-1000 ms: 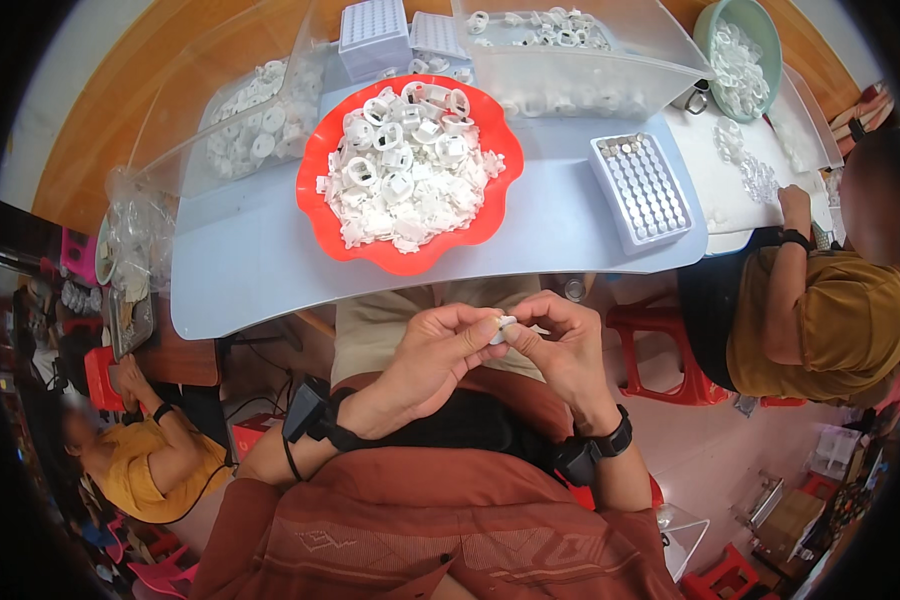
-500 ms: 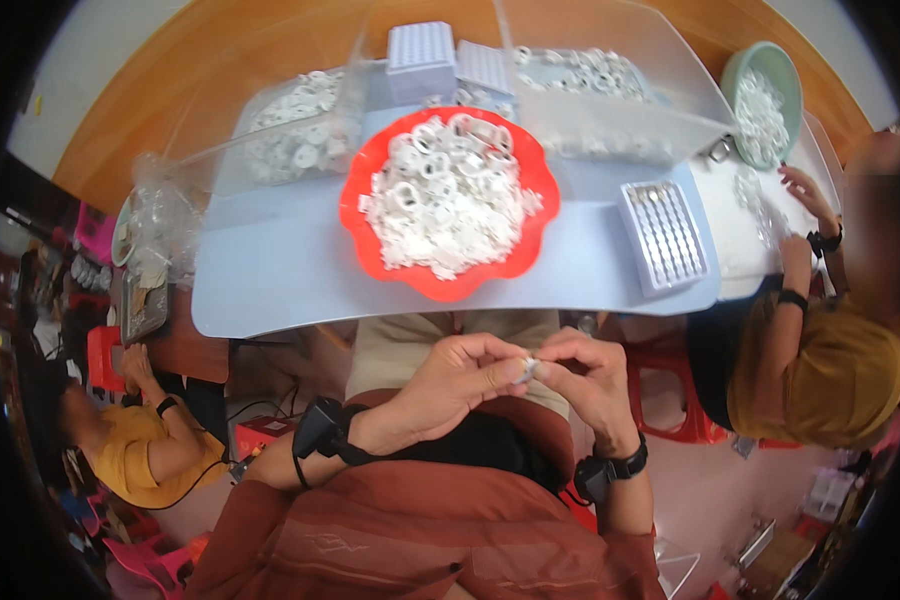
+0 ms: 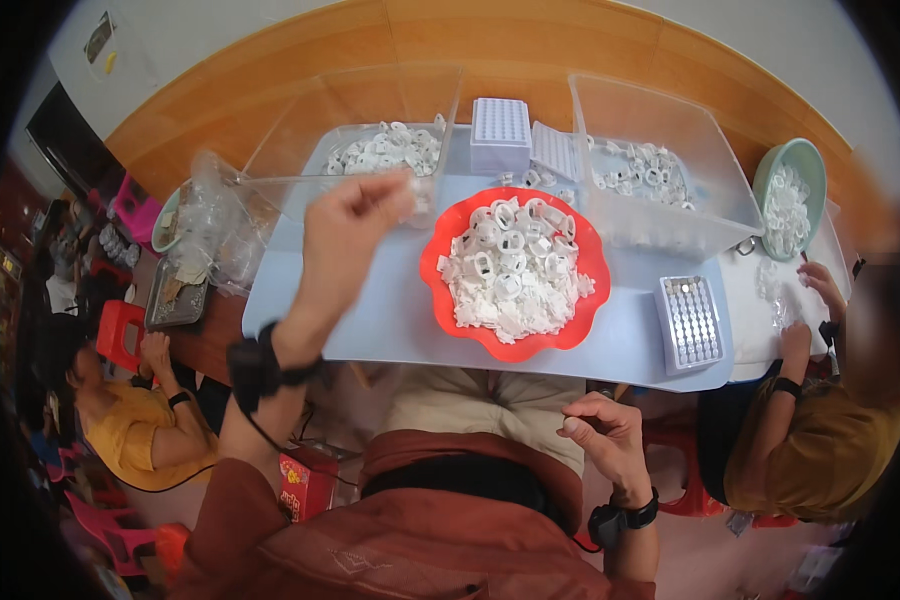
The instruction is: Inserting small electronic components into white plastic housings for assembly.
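Overhead, the head view shows the person's left hand (image 3: 348,232) raised over the pale blue table (image 3: 370,325), its fingers curled together and the fingertips (image 3: 398,190) pinched shut; whether a small white piece sits between them cannot be told, since the tips blur against the pieces behind. Just beyond those fingertips stands a clear rectangular plastic bin (image 3: 310,135) with a layer of small white plastic rings (image 3: 385,150) on its floor, and the fingers hover at its near wall. To the right of the fingers sits a red scalloped plastic bowl (image 3: 438,262) heaped with white ring-shaped plastic parts (image 3: 510,275). Past the bowl, further from the fingers, a white gridded block tray (image 3: 500,132) stands upright beside a second clear plastic bin (image 3: 660,170) that also holds white rings. The right hand (image 3: 608,440) hangs low near the lap, well apart from the left and below the table edge, fingers loosely curled with thumb and forefinger close but showing nothing between them. Above those fingers, at the table's near right corner, lies a small white perforated tray (image 3: 690,322). Farther right a green round bowl (image 3: 765,185) holds more clear and white pieces, and another person's hands (image 3: 815,285) work beside it.
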{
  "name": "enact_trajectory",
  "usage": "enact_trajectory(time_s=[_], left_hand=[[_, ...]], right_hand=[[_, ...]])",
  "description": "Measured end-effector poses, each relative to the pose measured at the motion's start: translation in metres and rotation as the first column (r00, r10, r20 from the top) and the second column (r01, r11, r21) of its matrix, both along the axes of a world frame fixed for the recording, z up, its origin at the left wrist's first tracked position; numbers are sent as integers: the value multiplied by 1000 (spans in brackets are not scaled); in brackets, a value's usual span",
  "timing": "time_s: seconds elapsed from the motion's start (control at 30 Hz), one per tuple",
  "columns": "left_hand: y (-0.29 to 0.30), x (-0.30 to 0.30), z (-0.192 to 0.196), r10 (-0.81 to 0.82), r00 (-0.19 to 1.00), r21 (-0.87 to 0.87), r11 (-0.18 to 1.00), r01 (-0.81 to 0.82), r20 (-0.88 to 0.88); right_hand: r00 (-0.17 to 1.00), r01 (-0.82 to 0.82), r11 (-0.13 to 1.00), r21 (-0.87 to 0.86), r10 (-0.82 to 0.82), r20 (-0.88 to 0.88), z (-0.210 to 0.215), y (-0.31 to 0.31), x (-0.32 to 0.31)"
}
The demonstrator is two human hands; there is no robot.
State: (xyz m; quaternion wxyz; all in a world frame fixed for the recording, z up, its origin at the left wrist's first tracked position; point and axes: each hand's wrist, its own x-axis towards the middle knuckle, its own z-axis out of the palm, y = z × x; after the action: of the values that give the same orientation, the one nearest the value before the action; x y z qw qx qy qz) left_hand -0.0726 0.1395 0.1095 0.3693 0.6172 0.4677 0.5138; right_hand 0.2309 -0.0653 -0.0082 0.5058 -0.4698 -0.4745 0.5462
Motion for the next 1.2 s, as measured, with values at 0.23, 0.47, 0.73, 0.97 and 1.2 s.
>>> enact_trajectory(time_s=[0.23, 0.47, 0.73, 0.97, 1.2], left_hand=[[54, -23, -6, 107, 994, 288, 952, -106, 12], [3, -16, -51, 99, 995, 215, 972, -94, -13], [-20, -23, -75, -11, 996, 67, 998, 5, 88], [15, -53, -21, 189, 971, 348, 929, -128, -146], [130, -57, 52, 178, 876, 341, 940, -17, -448]], right_hand=[[1000, 5, 1000, 3, -5, 22, 8, 4, -7], [998, 37, 999, -34, -36, 45, 4, 4, -2], [989, 66, 998, -18, -63, 136, 18, 12, -8], [985, 82, 997, 9, -83, 152, 54, 22, -4], [973, 144, 985, -93, -123, 195, 70, 25, -4]])
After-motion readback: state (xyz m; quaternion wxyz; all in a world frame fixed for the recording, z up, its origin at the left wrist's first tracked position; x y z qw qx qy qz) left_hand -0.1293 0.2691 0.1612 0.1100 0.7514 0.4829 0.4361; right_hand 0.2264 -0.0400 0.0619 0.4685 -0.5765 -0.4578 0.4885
